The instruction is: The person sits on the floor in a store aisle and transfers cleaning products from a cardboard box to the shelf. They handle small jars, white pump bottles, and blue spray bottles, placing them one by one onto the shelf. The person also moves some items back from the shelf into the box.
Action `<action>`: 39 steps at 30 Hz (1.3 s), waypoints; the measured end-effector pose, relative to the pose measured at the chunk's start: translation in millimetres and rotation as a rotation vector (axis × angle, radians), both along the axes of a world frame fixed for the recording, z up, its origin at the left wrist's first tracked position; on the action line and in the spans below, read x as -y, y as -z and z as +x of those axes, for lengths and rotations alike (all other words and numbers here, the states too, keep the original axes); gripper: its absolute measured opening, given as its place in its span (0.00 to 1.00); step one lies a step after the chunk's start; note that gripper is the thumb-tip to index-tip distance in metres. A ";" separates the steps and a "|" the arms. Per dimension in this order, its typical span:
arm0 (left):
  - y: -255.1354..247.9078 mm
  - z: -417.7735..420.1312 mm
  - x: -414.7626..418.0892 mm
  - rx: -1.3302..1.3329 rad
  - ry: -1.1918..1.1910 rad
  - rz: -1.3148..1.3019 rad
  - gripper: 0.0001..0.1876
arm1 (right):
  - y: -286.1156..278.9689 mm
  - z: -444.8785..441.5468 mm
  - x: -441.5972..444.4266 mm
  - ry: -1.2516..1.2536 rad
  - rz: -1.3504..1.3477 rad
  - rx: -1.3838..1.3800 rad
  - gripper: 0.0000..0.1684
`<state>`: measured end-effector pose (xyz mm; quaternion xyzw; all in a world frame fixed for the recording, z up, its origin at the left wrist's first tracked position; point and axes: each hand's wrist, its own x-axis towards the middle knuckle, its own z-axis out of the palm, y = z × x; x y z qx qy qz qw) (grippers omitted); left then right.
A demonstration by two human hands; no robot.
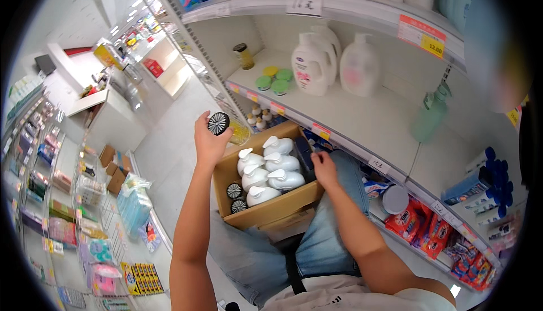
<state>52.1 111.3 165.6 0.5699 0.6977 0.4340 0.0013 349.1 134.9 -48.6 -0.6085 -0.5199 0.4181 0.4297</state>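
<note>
My left hand (212,141) grips a clear jar (240,135) with yellow contents and a black-and-white striped lid, held above the left side of an open cardboard box (271,211). Inside the box, several white pump bottles (282,162) lie tilted together. Two more striped black lids (235,197) show in its near left corner. Along its right side stands a dark blue item (304,153), partly hidden. My right hand (326,170) has its fingers curled at the box's right rim. The box sits between my knees.
On the shelf (360,120) before me are a similar jar (243,55), several green and yellow round tubs (275,78), white bottles (314,65) and a green pump bottle (429,114). Red OMO packs (407,217) lie below. A stocked rack (59,183) and aisle floor (159,141) are left.
</note>
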 end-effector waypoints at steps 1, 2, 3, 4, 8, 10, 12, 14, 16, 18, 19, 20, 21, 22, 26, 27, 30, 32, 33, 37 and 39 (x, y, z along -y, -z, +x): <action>3.1 2.8 -5.7 0.025 0.015 -0.005 0.40 | -3.8 -0.9 4.3 -0.019 -0.015 0.018 0.27; 5.4 6.5 -12.2 0.051 0.030 -0.010 0.39 | -7.8 -0.1 9.2 -0.049 -0.041 0.077 0.29; 7.4 7.1 -17.0 0.076 0.034 -0.010 0.39 | -15.1 -1.2 12.4 -0.089 -0.064 0.136 0.31; 11.6 6.2 -23.7 0.064 0.034 0.018 0.37 | -18.1 -2.2 14.8 -0.115 -0.061 0.160 0.34; 29.0 0.9 -51.5 -0.068 0.024 0.053 0.34 | -18.3 -1.8 18.6 -0.116 -0.033 0.130 0.30; 36.6 -0.5 -67.7 -0.103 0.025 0.073 0.33 | -12.8 -0.4 16.1 -0.080 -0.019 0.074 0.28; 42.3 0.9 -81.1 -0.063 0.048 0.076 0.32 | 3.1 3.8 4.8 -0.066 -0.078 -0.091 0.26; 41.1 10.9 -98.3 -0.052 0.078 0.097 0.30 | 53.6 15.2 -18.3 -0.043 -0.122 -0.361 0.22; 44.3 0.8 -100.2 -0.050 0.029 0.088 0.30 | 27.4 10.4 -14.7 -0.095 -0.257 -0.660 0.19; 49.0 -2.0 -113.0 -0.049 0.018 0.113 0.29 | 15.3 14.0 -15.6 -0.119 -0.342 -0.837 0.15; 51.8 -4.6 -123.0 -0.055 0.016 0.129 0.29 | 15.6 12.9 -15.3 -0.112 -0.340 -0.819 0.15; 53.2 -8.6 -132.3 -0.062 0.013 0.144 0.29 | 16.4 8.5 -13.3 -0.105 -0.339 -0.801 0.15; 50.9 -8.3 -142.2 -0.068 0.015 0.162 0.28 | 15.9 8.8 -12.6 -0.094 -0.335 -0.782 0.16; 47.8 -9.4 -151.5 -0.071 -0.001 0.128 0.28 | 24.0 9.5 -16.0 -0.152 -0.297 -0.660 0.20; 39.3 -11.4 -196.9 -0.118 0.005 0.190 0.27 | 45.5 12.3 -27.6 -0.176 -0.380 -0.647 0.27; 39.3 -22.7 -200.0 -0.135 -0.004 0.207 0.27 | 34.5 10.3 -28.9 -0.217 -0.504 -0.737 0.28; 36.1 -33.9 -228.4 -0.179 0.026 0.290 0.27 | -4.2 9.9 -36.8 -0.263 -0.746 -0.935 0.29; 33.7 -30.1 -253.1 -0.171 0.039 0.307 0.27 | 8.0 9.5 -43.7 -0.242 -0.769 -0.909 0.28; 36.1 -30.5 -264.6 -0.162 0.041 0.313 0.28 | 15.7 10.0 -44.0 -0.248 -0.761 -0.904 0.27; 57.1 -46.9 -301.9 -0.163 0.048 0.299 0.29 | 23.7 6.6 -43.1 -0.253 -0.766 -0.857 0.30; 70.1 -49.0 -316.4 -0.143 0.037 0.290 0.29 | 22.4 7.2 -45.2 -0.249 -0.778 -0.825 0.32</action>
